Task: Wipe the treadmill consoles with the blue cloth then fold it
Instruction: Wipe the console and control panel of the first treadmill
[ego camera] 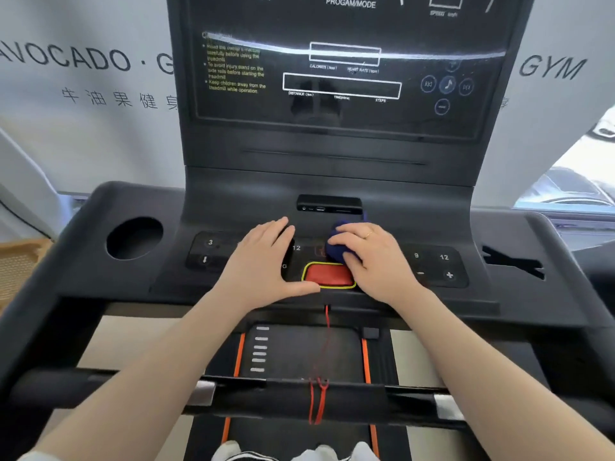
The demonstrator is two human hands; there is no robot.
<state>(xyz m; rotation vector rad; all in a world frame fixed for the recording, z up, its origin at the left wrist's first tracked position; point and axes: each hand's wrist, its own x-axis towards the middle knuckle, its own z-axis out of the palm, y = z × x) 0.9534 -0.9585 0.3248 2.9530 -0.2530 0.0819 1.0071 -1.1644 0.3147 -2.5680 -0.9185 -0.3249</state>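
Note:
A black treadmill console (332,181) fills the view, with a dark display panel above and a button strip below. My right hand (372,257) grips a bunched blue cloth (336,242) and holds it against the button strip, just above the red stop button (329,274). Most of the cloth is hidden under my fingers. My left hand (263,261) rests flat on the left button pad, fingers straight, thumb by the red button's left edge.
A round cup holder (134,237) sits at the console's left, a slotted tray (512,261) at its right. A red safety cord (319,387) hangs from the stop button over the handlebar (299,394). The belt and white shoes lie below. A gym banner stands behind.

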